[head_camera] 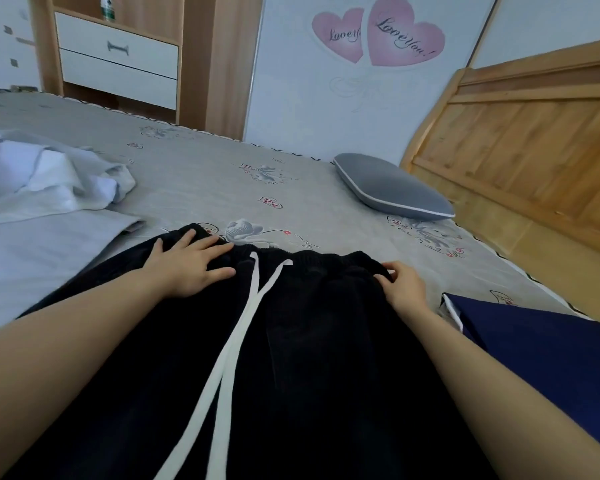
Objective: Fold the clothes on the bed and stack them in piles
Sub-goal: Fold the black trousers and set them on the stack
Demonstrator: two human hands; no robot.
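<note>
The black pants (291,358) lie closest, spread flat on the bed (194,174) with the waistband at the far end, and they fill most of the near part of the view. Two white strings (229,348) run from the waistband down the middle of the pants. Left of the pants is a flat pale grey cloth (49,251), and beyond it a messy heap of white clothes (49,174). A dark blue folded cloth (534,348) sits just beside the pants on the right. A grey pillow (392,187) rests near the wooden headboard (520,140). The left hand (191,268) lies flat on the waistband with its fingers straight and spread. The right hand (404,285) pinches the right corner of the waistband with curled fingers.
</note>
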